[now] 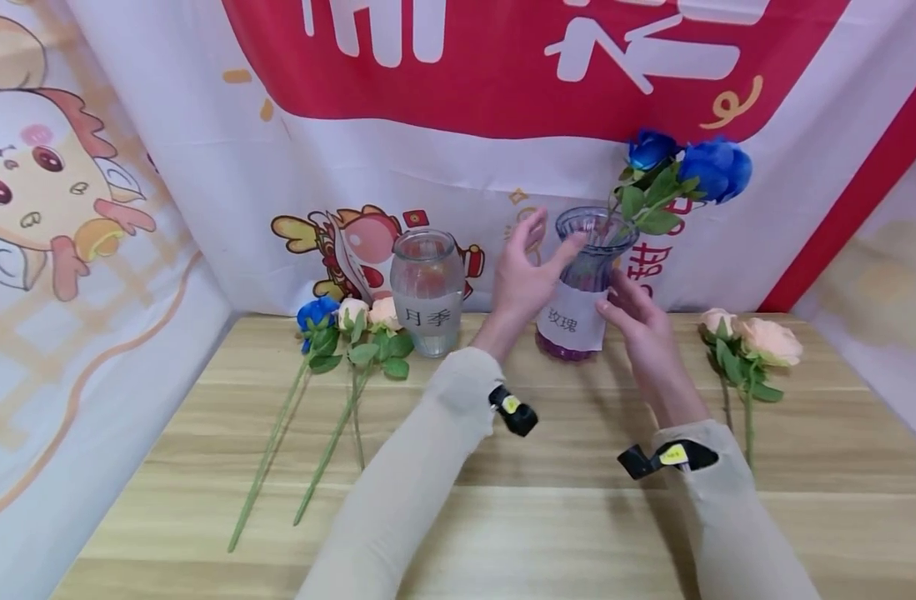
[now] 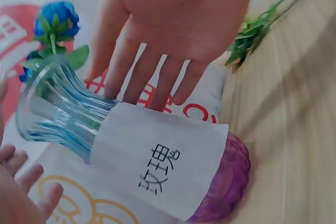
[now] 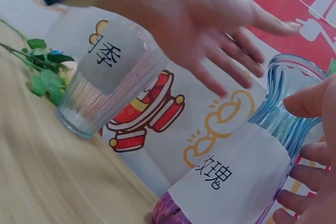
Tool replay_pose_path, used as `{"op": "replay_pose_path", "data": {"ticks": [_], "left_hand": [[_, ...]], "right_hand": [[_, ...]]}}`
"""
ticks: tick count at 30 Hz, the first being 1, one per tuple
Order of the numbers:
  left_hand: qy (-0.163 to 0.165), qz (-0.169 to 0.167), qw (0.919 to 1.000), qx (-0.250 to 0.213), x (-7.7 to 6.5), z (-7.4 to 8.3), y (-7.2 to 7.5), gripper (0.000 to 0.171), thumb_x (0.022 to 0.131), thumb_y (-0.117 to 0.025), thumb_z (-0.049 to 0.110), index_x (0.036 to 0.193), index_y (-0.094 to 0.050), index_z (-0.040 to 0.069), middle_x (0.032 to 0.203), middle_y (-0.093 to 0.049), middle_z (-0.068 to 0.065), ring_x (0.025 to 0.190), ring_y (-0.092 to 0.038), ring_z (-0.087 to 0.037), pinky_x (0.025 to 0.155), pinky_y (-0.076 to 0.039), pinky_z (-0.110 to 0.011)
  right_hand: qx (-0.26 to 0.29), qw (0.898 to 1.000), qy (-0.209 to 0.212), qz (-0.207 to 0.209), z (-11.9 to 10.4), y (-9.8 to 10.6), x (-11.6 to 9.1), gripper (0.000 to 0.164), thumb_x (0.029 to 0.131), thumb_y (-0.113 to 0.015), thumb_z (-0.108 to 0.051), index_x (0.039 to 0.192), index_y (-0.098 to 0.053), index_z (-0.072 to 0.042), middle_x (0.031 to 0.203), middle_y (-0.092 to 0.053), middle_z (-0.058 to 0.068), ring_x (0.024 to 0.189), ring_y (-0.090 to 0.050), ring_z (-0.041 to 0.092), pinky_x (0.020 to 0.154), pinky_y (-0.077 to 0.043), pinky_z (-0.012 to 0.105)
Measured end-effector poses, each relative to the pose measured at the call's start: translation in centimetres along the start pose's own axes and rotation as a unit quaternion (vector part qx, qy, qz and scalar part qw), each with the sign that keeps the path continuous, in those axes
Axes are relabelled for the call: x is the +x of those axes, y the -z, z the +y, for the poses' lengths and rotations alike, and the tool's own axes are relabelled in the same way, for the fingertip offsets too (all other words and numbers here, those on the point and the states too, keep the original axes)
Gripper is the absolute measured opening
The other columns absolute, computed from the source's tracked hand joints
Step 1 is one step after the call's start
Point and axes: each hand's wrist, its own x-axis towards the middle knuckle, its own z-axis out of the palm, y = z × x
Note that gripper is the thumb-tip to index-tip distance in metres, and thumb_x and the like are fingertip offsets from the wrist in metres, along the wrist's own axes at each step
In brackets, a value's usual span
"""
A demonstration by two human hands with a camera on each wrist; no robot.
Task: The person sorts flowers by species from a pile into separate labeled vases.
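Observation:
A glass vase (image 1: 582, 275), blue at the neck and purple at the base, stands upright with a white paper label bearing handwritten characters. Two blue roses (image 1: 716, 169) lean out of its mouth to the right. My left hand (image 1: 528, 275) is raised at the vase's left, fingers spread and thumb in front of the rim, holding nothing. On the other side, my right hand (image 1: 641, 333) has its fingers extended beside the label. The left wrist view shows the right-hand fingers (image 2: 157, 72) straight, right along the vase's side.
A clear glass jar (image 1: 427, 292) with a labelled front stands left of the vase. Left of it lie a blue flower (image 1: 317, 315) and pale peach flowers (image 1: 382, 315) on long stems. More peach flowers (image 1: 768, 342) lie at the right. A printed cloth (image 1: 337, 158) hangs behind the wooden table (image 1: 533, 533).

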Motion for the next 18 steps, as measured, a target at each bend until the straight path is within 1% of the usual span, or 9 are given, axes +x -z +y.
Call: {"op": "replay_pose_path", "data": {"ticks": [2,4,6,8,10,12,13,15,18], "left_hand": [[-0.007,0.023,0.9993,-0.028,-1.0,-0.3,1.1,0.066,0.097,-0.075,0.049,0.153,-0.056,0.021,0.154,-0.062,0.000,0.141,-0.060,-0.018,0.118,-0.051,-0.040],[-0.012,0.040,0.9976,-0.056,-2.1,-0.7,2.5,0.055,0.098,-0.076,0.041,0.146,-0.062,0.016,0.143,-0.069,-0.004,0.131,-0.067,-0.020,0.111,-0.056,-0.036],[-0.013,0.050,0.9956,-0.078,-3.2,-1.2,4.0,0.049,0.098,-0.077,0.033,0.141,-0.065,0.014,0.137,-0.072,-0.006,0.124,-0.070,-0.022,0.106,-0.058,-0.032],[-0.008,0.051,0.9932,-0.105,-4.2,-1.6,5.5,0.045,0.098,-0.077,0.027,0.139,-0.067,0.012,0.132,-0.074,-0.007,0.119,-0.071,-0.020,0.103,-0.060,-0.030],[-0.009,0.052,0.9915,-0.119,-5.1,-2.0,6.8,0.043,0.098,-0.077,0.023,0.137,-0.068,0.010,0.130,-0.075,-0.009,0.115,-0.072,-0.019,0.100,-0.061,-0.028],[-0.005,0.056,0.9910,-0.121,-5.9,-2.2,8.1,0.040,0.098,-0.077,0.022,0.135,-0.069,0.010,0.127,-0.076,-0.009,0.111,-0.073,-0.016,0.097,-0.062,-0.026],[-0.009,0.059,0.9912,-0.118,-6.2,-2.3,8.8,0.039,0.098,-0.077,0.021,0.135,-0.069,0.009,0.126,-0.076,-0.010,0.110,-0.073,-0.016,0.095,-0.062,-0.025],[-0.017,0.073,0.9917,-0.105,-6.9,-2.4,10.0,0.039,0.098,-0.077,0.020,0.134,-0.070,0.007,0.125,-0.077,-0.011,0.109,-0.074,-0.016,0.095,-0.062,-0.023],[-0.011,0.094,0.9919,-0.085,-7.8,-2.6,11.9,0.037,0.099,-0.077,0.021,0.132,-0.071,0.007,0.125,-0.076,-0.010,0.110,-0.074,-0.016,0.096,-0.061,-0.022]], "right_hand": [[0.002,1.000,0.000,-0.001,0.0,0.0,0.0,0.072,0.109,-0.058,-0.019,0.170,-0.021,-0.014,0.178,-0.020,0.010,0.166,-0.021,0.029,0.138,-0.013,0.047],[0.004,1.000,0.000,-0.003,0.0,-0.1,0.0,0.072,0.109,-0.058,-0.018,0.170,-0.021,-0.013,0.178,-0.020,0.010,0.166,-0.021,0.029,0.138,-0.013,0.046],[0.005,1.000,0.000,-0.005,0.1,-0.3,0.0,0.072,0.109,-0.058,-0.018,0.170,-0.021,-0.013,0.179,-0.020,0.010,0.166,-0.020,0.029,0.138,-0.012,0.046],[0.004,1.000,-0.001,-0.008,0.2,-0.3,0.1,0.072,0.109,-0.057,-0.018,0.170,-0.021,-0.013,0.179,-0.019,0.009,0.166,-0.020,0.029,0.138,-0.012,0.046],[0.002,1.000,0.000,-0.007,0.2,-0.3,0.1,0.071,0.109,-0.057,-0.018,0.170,-0.021,-0.014,0.179,-0.018,0.008,0.166,-0.019,0.029,0.138,-0.012,0.047],[0.001,1.000,-0.001,-0.007,0.1,-0.3,0.1,0.071,0.109,-0.057,-0.018,0.170,-0.020,-0.015,0.179,-0.017,0.007,0.166,-0.019,0.029,0.138,-0.012,0.047],[0.000,1.000,-0.001,-0.007,0.2,-0.3,0.1,0.071,0.109,-0.057,-0.018,0.170,-0.020,-0.015,0.180,-0.017,0.007,0.166,-0.018,0.029,0.138,-0.012,0.048],[-0.002,1.000,-0.001,-0.006,0.2,-0.2,0.0,0.072,0.109,-0.057,-0.019,0.170,-0.020,-0.015,0.180,-0.017,0.007,0.166,-0.018,0.029,0.138,-0.012,0.048],[-0.005,1.000,-0.005,-0.003,0.3,-0.2,0.0,0.073,0.109,-0.058,-0.020,0.171,-0.019,-0.016,0.180,-0.016,0.006,0.167,-0.017,0.029,0.138,-0.011,0.049]]}}
